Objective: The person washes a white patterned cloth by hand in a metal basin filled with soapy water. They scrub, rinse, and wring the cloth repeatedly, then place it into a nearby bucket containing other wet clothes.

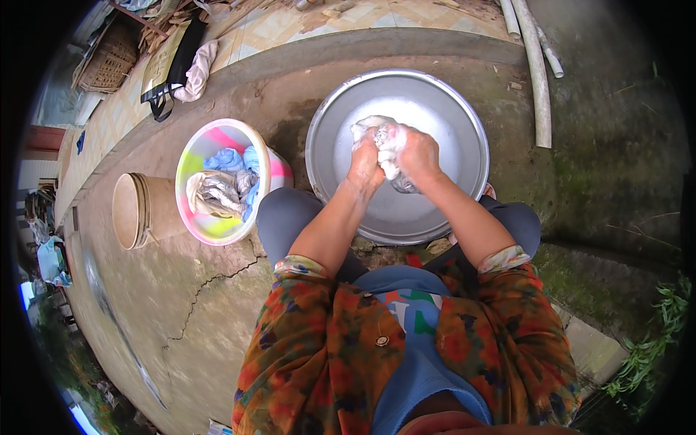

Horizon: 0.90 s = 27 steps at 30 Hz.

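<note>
Over a wide round metal basin [397, 225], both my hands grip a wet, soapy white cloth [387, 157]. My left hand [365, 160] closes round its left side, and my right hand [417, 155] presses on it from the right. A greyish part of the cloth hangs below my right hand, near the basin's middle. Whitish suds cling to the fingers. The basin holds cloudy water, as far as the glare lets me tell. Left of it, a multicoloured plastic tub [217, 237] holds blue, white and cream cloths [217, 190].
A beige plastic bucket [163, 212] lies or leans beside the tub. Behind, on a tiled step [239, 49], are a black and gold bag [173, 60], a pinkish cloth [199, 70] and a wicker basket [109, 54]. Pale pipes [535, 81] lie at the upper right. Cracked concrete surrounds me.
</note>
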### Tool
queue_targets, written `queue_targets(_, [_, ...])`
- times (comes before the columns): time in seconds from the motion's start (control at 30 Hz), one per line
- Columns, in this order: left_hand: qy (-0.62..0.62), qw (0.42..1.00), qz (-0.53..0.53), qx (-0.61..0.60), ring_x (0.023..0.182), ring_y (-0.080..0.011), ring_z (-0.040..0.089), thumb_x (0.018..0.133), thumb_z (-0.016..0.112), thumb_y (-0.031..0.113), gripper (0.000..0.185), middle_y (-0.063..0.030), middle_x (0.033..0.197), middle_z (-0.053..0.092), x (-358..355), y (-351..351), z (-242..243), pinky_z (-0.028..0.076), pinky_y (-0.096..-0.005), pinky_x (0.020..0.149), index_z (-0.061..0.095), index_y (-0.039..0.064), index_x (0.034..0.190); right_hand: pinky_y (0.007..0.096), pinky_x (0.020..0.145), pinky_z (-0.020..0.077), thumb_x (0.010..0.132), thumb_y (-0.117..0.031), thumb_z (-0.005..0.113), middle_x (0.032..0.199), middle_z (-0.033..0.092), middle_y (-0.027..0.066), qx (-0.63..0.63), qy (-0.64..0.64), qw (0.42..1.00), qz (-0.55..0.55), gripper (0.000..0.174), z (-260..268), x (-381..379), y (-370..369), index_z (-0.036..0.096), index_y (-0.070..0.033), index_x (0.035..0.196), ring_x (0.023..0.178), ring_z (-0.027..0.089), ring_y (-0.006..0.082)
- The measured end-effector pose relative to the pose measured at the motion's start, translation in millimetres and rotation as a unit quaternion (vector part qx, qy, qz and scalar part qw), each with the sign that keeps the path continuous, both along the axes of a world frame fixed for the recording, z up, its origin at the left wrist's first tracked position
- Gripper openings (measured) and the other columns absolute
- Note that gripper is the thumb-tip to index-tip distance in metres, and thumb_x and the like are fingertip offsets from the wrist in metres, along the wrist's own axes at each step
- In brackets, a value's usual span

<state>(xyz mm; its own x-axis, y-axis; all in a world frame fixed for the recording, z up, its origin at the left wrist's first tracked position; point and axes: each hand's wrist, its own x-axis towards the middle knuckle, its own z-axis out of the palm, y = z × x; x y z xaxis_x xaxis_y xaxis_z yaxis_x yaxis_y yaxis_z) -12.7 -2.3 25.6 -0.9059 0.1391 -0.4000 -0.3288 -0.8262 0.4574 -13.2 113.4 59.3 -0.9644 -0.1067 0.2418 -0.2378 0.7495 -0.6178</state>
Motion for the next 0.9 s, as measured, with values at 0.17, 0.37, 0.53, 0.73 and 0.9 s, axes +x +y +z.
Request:
queue_targets(0.17, [0.017, 0.999, 0.003, 0.034, 0.096, -0.0231, 0.068, 0.100, 0.049, 0.017, 0.025, -0.0109, 0.104, 0.068, -3.9, -0.2, 16.6, 0.057, -0.0376, 0.087, 0.061, 0.002, 0.116, 0.0324, 0.077, 0.0507, 0.095, -0.023, 0.066, 0.086, 0.063, 0.0096, -0.237, -0.181, 0.954, -0.022, 0.022, 6.6, -20.8, 19.9, 0.060, -0.003, 0.100, 0.081, 0.061, 0.0173])
queue_targets(0.37, [0.005, 0.999, -0.011, 0.043, 0.101, -0.0281, 0.067, 0.099, 0.055, 0.025, 0.031, -0.0132, 0.109, 0.068, -5.4, -3.9, 27.2, 0.054, -0.0429, 0.093, 0.060, 0.001, 0.118, 0.0397, 0.093, 0.0507, 0.080, -0.041, 0.079, 0.113, 0.068, 0.0200, -0.075, -0.174, 0.970, 0.152, 0.075, 47.5, -12.2, 26.9, 0.047, -0.006, 0.138, 0.105, 0.066, 0.0343])
queue_targets(0.53, [0.028, 0.996, -0.035, 0.074, 0.115, -0.0264, 0.060, 0.099, 0.056, 0.042, 0.046, -0.0103, 0.121, 0.065, 2.7, -2.0, 38.3, 0.044, -0.0426, 0.104, 0.058, 0.005, 0.127, 0.0411, 0.098, 0.0495, 0.076, -0.030, 0.080, 0.125, 0.064, 0.0226, 0.001, -0.257, 0.957, 0.133, 0.092, 61.4, -4.9, 19.1, 0.032, -0.016, 0.153, 0.117, 0.063, 0.0362])
queue_targets(0.73, [0.084, 0.995, -0.021, 0.051, 0.127, -0.0263, 0.052, 0.099, 0.055, 0.044, 0.054, -0.0106, 0.134, 0.059, 3.1, -2.3, 47.3, 0.035, -0.0422, 0.112, 0.052, 0.003, 0.135, 0.0350, 0.098, 0.0494, 0.079, -0.001, 0.070, 0.123, 0.066, 0.0160, -0.158, -0.183, 0.969, 0.053, 0.066, 41.7, -7.9, 11.8, 0.047, -0.009, 0.140, 0.114, 0.065, 0.0269])
queue_targets(0.9, [0.049, 0.991, -0.027, 0.123, 0.122, -0.0240, 0.055, 0.101, 0.054, 0.042, 0.049, -0.0099, 0.129, 0.061, -1.9, -2.5, 37.3, 0.040, -0.0391, 0.108, 0.055, 0.003, 0.131, 0.0332, 0.092, 0.0516, 0.078, 0.005, 0.059, 0.110, 0.069, 0.0151, -0.262, -0.111, 0.958, 0.007, 0.046, 25.9, -19.7, 16.1, 0.057, -0.002, 0.123, 0.103, 0.067, 0.0235])
